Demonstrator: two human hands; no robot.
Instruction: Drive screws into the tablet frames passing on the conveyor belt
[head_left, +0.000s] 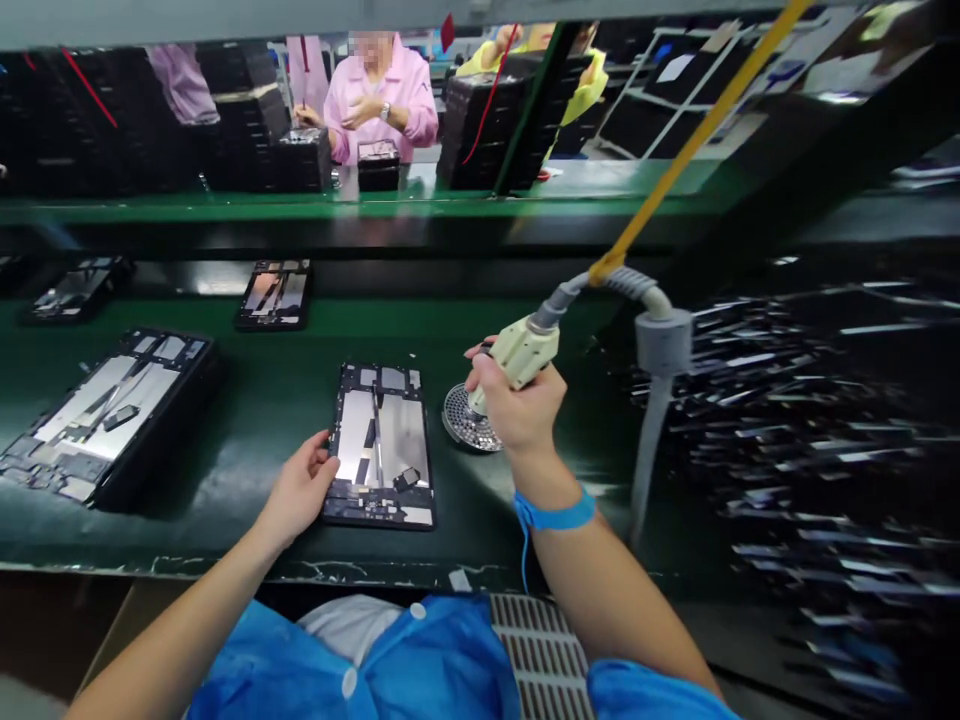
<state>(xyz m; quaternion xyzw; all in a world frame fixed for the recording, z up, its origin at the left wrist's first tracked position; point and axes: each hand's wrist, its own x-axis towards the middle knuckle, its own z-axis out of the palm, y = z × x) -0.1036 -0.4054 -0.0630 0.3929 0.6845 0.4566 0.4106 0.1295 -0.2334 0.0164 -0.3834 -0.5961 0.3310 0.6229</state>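
An opened tablet lies on the green bench in front of me, its silver battery panels and circuit boards bare. My left hand grips its left edge, with the thumb at the rim. My right hand is closed around a cream electric screwdriver, fitted with a grey cable at its upper end. Beneath the screwdriver's lower end sits a round metal screw dish full of small holes, partly covered by that hand. Whether the bit touches the dish is hidden. A blue band circles my right wrist.
To the left rests a stack topped by another opened tablet. More opened tablets lie farther back. A yellow strap holds up the cable. Blurred stacks of dark units crowd the right side. Across the bench, a person in pink works.
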